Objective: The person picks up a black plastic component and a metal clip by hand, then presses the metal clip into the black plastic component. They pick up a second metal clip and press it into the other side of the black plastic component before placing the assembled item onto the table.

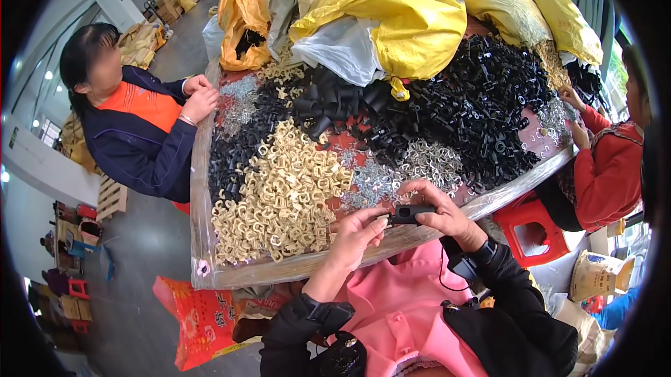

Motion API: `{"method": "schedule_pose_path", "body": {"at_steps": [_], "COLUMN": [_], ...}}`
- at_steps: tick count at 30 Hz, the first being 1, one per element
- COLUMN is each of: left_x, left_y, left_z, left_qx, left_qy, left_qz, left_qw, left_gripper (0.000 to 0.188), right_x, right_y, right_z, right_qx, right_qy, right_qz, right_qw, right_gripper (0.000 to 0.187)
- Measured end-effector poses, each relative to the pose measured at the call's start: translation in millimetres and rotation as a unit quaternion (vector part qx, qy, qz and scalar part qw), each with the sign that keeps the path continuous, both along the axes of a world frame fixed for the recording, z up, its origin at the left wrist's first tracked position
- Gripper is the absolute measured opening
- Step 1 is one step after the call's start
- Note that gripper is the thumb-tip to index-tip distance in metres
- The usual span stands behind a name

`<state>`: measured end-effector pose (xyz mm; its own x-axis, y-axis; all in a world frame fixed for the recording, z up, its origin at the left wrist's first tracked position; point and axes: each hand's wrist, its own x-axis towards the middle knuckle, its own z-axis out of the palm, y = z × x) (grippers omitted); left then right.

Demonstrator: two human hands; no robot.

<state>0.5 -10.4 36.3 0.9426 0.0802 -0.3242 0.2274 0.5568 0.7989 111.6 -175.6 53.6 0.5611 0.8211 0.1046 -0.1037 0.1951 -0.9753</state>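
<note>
At the table's near edge, my right hand point(447, 218) grips a short black plastic part point(414, 213) with a hole in its side. My left hand point(355, 236) is closed at the part's left end, where a small pale gold piece point(384, 220) shows between thumb and fingers. How the two pieces fit together is too small to tell. Just beyond my left hand spreads a heap of gold-coloured metal loops point(283, 188). Small silver pieces point(374, 183) and curved silver clips point(430, 164) lie beyond my fingers.
Black plastic parts point(468, 97) are heaped across the table's far right. Yellow sacks point(419, 20) and an orange sack point(244, 6) stand along the back. One person point(136, 125) works at the left side, another point(608, 167) at the right, near a red stool point(532, 234).
</note>
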Motion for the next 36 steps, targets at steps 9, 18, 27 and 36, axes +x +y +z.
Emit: {"method": "schedule_pose_path", "body": {"at_steps": [9, 18, 27, 36], "left_x": [14, 16, 10, -1], "left_y": [16, 16, 23, 2], "left_z": [-17, -15, -12, 3], "left_qx": [0.093, 0.135, 0.119, 0.081], "left_qy": [0.005, 0.047, 0.007, -0.031], "left_qz": [-0.039, -0.023, -0.022, -0.043], "left_qw": [0.995, 0.989, 0.993, 0.995], "left_gripper": [0.027, 0.031, 0.052, 0.067], "right_x": [24, 17, 16, 6], "right_y": [14, 28, 25, 20], "right_z": [-20, -37, -23, -5], "right_qx": [-0.049, -0.06, -0.051, 0.047], "right_qy": [-0.243, -0.177, -0.253, -0.168], "right_qz": [0.082, 0.053, 0.115, 0.25], "right_qw": [0.965, 0.981, 0.959, 0.952], "right_gripper": [0.038, 0.042, 0.062, 0.07]}}
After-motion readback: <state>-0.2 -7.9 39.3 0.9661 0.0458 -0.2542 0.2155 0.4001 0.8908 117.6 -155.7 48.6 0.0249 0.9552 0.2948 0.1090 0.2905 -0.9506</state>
